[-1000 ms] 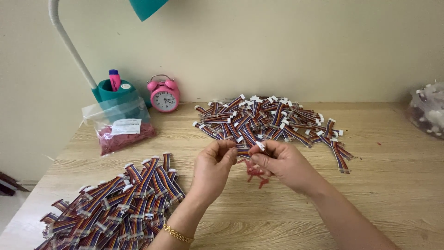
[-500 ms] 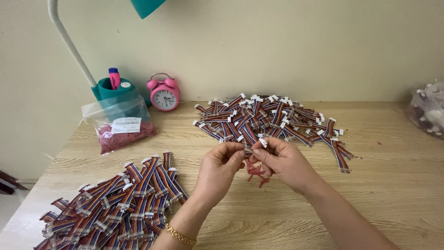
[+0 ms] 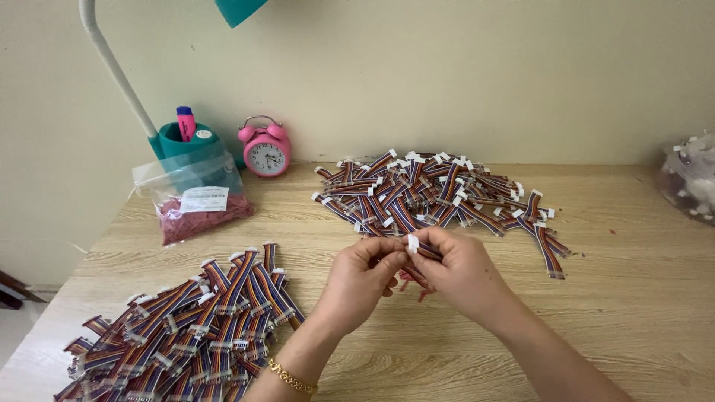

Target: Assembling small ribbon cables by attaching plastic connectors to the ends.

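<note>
Rainbow ribbon cable (image 3: 418, 249) at frame centre, pinched between left hand (image 3: 361, 277) and right hand (image 3: 462, 272), hands together. Light, limp; white connector (image 3: 412, 243) stiff, best grip there. Red bits under palms, possibly rubber bands, hard to tell. Cable's length mostly hidden by fingers.

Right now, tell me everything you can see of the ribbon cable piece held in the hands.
The ribbon cable piece is a short flat strip of multicoloured wires, plastic-coated by its look, with a small white connector at its upper left end. It is held above the wooden table, pinched between the left hand and the right hand, angled down to the right. The fingers hide most of its length. Something reddish shows below the hands; what it is cannot be told.
</note>
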